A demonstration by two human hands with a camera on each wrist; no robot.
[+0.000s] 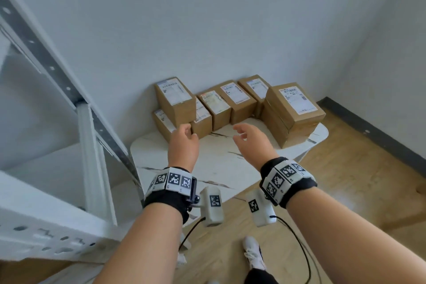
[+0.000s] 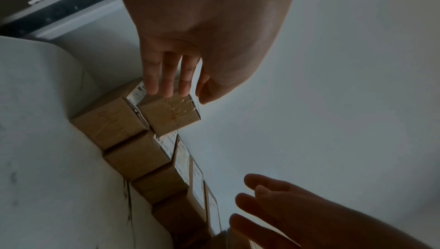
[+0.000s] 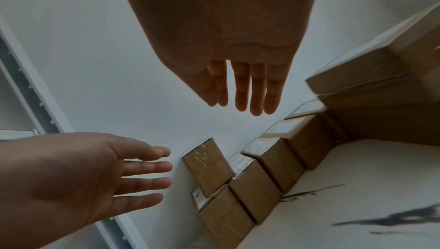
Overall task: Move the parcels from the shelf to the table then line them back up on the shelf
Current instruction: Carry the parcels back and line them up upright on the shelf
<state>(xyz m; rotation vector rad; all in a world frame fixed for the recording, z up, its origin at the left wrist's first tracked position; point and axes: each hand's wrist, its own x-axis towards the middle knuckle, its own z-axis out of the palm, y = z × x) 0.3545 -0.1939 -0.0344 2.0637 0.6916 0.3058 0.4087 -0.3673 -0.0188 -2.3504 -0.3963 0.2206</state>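
Observation:
Several brown cardboard parcels with white labels stand in a row on the white marbled table point(image 1: 207, 163) against the wall. At the left end one parcel point(image 1: 175, 99) point(image 2: 169, 115) point(image 3: 207, 166) sits on top of another point(image 1: 161, 122). A stack of larger parcels point(image 1: 292, 110) point(image 3: 381, 83) stands at the right end. My left hand point(image 1: 184, 132) point(image 2: 166, 83) point(image 3: 142, 174) hovers open just in front of the left stacked parcel, with a small gap. My right hand point(image 1: 239, 134) point(image 3: 245, 91) point(image 2: 273, 206) hangs open beside it over the table, holding nothing.
The white metal shelf point(image 1: 87, 127) stands close at the left, its post beside the table's left edge. Wooden floor point(image 1: 345, 180) lies to the right, with a dark skirting board point(image 1: 368, 129). A white shoe point(image 1: 253, 253) and black cables point(image 1: 299, 249) are below.

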